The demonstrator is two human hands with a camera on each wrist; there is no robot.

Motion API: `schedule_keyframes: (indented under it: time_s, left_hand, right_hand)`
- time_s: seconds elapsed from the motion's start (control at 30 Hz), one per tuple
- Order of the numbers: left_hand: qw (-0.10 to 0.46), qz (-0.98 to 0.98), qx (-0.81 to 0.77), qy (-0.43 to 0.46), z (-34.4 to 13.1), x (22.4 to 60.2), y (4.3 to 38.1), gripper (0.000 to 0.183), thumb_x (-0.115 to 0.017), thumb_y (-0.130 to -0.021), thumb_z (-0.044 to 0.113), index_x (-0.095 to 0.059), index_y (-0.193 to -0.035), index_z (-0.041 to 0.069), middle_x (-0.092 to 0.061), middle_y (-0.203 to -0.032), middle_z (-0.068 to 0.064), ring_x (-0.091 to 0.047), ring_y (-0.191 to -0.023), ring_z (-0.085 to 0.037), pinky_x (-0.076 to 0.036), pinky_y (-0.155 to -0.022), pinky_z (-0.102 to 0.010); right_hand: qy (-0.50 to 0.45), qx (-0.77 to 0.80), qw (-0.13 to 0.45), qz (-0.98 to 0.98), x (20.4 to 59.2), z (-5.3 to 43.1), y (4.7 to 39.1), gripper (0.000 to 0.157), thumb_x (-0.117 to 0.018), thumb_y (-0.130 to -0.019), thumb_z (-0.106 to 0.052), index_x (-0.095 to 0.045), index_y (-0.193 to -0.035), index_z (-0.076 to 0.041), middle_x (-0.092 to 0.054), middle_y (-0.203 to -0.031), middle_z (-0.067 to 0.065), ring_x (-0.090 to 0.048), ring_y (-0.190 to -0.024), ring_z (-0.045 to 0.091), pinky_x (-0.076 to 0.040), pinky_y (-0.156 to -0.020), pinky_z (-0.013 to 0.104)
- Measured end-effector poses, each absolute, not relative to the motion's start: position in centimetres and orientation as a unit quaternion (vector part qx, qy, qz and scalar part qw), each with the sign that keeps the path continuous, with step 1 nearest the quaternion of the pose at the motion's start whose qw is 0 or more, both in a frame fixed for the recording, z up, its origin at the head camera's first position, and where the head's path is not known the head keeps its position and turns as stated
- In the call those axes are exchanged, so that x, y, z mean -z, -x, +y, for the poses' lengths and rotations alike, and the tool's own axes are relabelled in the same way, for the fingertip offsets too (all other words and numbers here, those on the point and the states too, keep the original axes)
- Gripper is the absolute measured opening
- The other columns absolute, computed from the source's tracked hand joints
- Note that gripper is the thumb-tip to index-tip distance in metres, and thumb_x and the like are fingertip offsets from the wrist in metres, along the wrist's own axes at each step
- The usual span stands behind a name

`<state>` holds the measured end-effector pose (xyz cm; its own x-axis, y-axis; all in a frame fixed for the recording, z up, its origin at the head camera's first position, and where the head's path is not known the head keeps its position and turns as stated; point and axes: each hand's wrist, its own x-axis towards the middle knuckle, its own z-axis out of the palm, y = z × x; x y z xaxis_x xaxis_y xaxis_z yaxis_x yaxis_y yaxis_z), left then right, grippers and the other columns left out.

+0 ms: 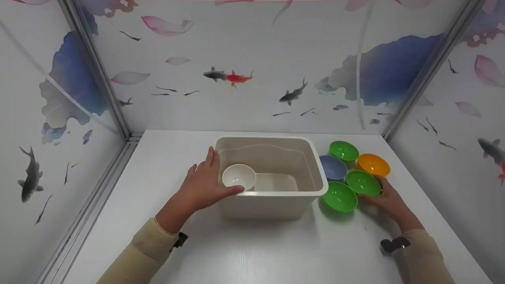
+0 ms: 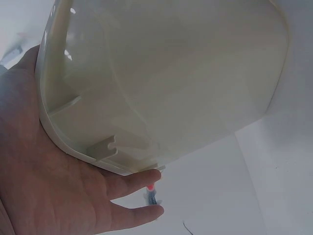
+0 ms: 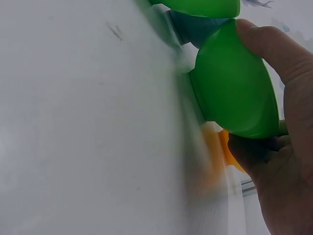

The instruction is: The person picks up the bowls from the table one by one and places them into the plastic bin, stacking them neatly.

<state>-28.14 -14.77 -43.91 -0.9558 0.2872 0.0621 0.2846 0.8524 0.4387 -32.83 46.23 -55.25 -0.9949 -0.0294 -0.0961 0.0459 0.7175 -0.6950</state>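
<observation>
A beige plastic bin stands mid-table with a white bowl inside at its left end. My left hand rests against the bin's near-left corner, thumb over the front rim and fingers straight along the left side. In the left wrist view, the hand lies along the rim of the bin. At the right, my right hand grips a green bowl by its sides. The right wrist view shows this green bowl between the thumb and fingers of the hand.
Around the gripped bowl, right of the bin, are another green bowl in front, a blue bowl, a third green bowl at the back and an orange bowl. Printed panels with metal frame posts enclose the white table.
</observation>
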Motion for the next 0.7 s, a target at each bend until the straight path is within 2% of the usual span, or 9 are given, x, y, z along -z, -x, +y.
schedule_keyframes:
  time_s: [0.2, 0.43, 0.7]
  left_hand:
    - [-0.004, 0.963, -0.223, -0.151, -14.8, 44.1, 28.2, 0.145, -0.063, -0.084, 0.094, -0.009, -0.174, -0.005, 0.001, -0.184, -0.021, -0.035, -0.160, -0.049, -0.021, -0.129, -0.067]
    - [-0.003, 0.963, -0.223, -0.152, -14.8, 44.1, 28.1, 0.144, -0.062, -0.085, 0.094, -0.009, -0.174, -0.005, 0.001, -0.184, -0.021, -0.033, -0.161, -0.049, -0.020, -0.129, -0.067]
    - [-0.005, 0.963, -0.223, -0.151, -14.8, 44.1, 28.3, 0.145, -0.062, -0.084, 0.095, -0.009, -0.174, -0.005, 0.000, -0.184, -0.022, -0.035, -0.160, -0.049, -0.021, -0.129, -0.068]
  right_hand:
    - [0.001, 0.379, 0.031, 0.925, 55.2, 46.3, 32.7, 0.125, -0.083, -0.097, -0.058, -0.007, -0.173, 0.006, -0.020, -0.174, 0.040, -0.022, -0.159, 0.061, -0.022, -0.123, 0.079]
    - [-0.017, 0.379, 0.036, 0.925, 54.3, 46.2, 32.5, 0.132, -0.082, -0.096, -0.063, 0.000, -0.174, 0.005, -0.012, -0.176, 0.040, -0.017, -0.160, 0.063, -0.021, -0.121, 0.081]
    - [-0.010, 0.374, 0.004, 0.928, 53.2, 45.8, 32.7, 0.127, -0.083, -0.097, -0.056, -0.003, -0.174, 0.005, -0.015, -0.174, 0.041, -0.024, -0.157, 0.062, -0.028, -0.121, 0.079]
